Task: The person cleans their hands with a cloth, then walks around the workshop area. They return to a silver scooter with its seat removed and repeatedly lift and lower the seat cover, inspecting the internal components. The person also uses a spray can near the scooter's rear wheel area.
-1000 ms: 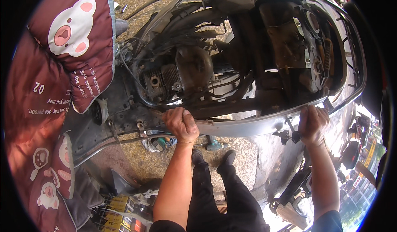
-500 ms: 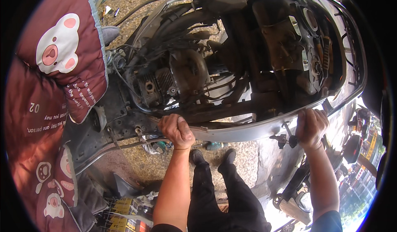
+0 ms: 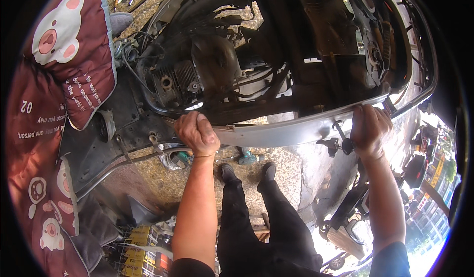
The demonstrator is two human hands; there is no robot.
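Observation:
My left hand is closed on the lower rim of the scooter's silver body panel, left of its middle. My right hand grips that same rim at the right, with small black parts hanging on a metal fitting beside it. Inside the open body frame beyond my hands are the dark engine, hoses and a dark tank-like part. My fingertips on the far side of the rim are partly hidden.
A maroon padded cover with bear prints lies at the left. A green power drill is on the speckled ground beyond my feet. Yellow boxes stand at lower left, other scooter parts at lower right.
The scooter body, my hands and my feet all appear higher and slightly further left in the picture, as the view has shifted. Both hands keep their hold on the rim.

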